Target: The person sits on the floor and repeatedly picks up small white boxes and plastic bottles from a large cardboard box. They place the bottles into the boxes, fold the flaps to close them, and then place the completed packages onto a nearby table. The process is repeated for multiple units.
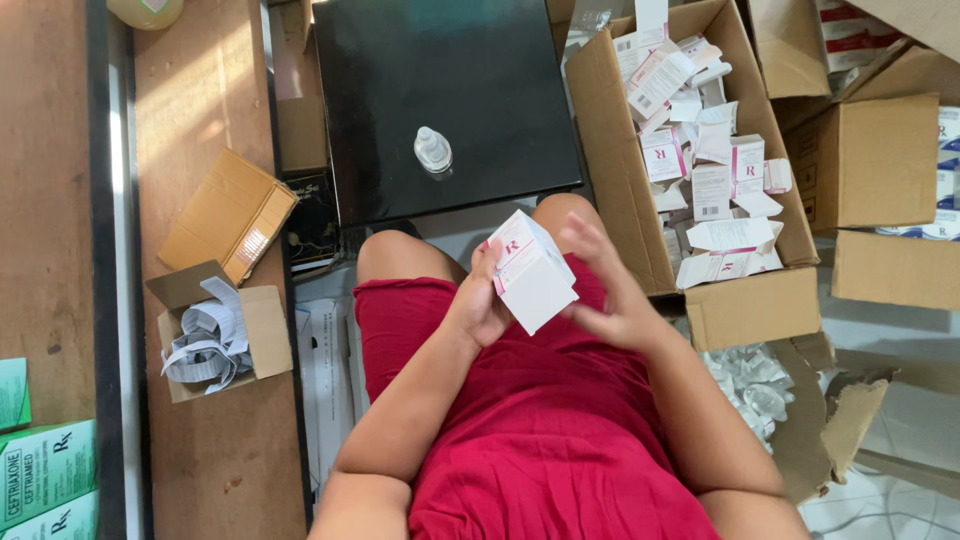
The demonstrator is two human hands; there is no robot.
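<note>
Head view: the person sits in a red dress, looking down over the lap. The left hand (478, 300) grips a small white carton (532, 272) with pink marking, fingers curled round its left edge and thumb on the near face; the carton sits tilted over the knees, roughly mid-scene. The right hand (608, 290) is just beside the carton's right side, fingers spread and half open, holding nothing; whether its fingertips touch the carton I cannot tell.

Far of the knees stands a black table (380, 90) with a small clear vial (433, 150) upright on it, well apart from both hands. To the right lies an open box (610, 150) heaped with more white cartons. On the left bench (210, 460) a smaller box (262, 330) holds folded paper leaflets (208, 345).

By my judgement the step in hand is working on the carton itself, opening or shaping it. The next move calls for the right hand to close on the carton's free end while the left keeps it steady.
</note>
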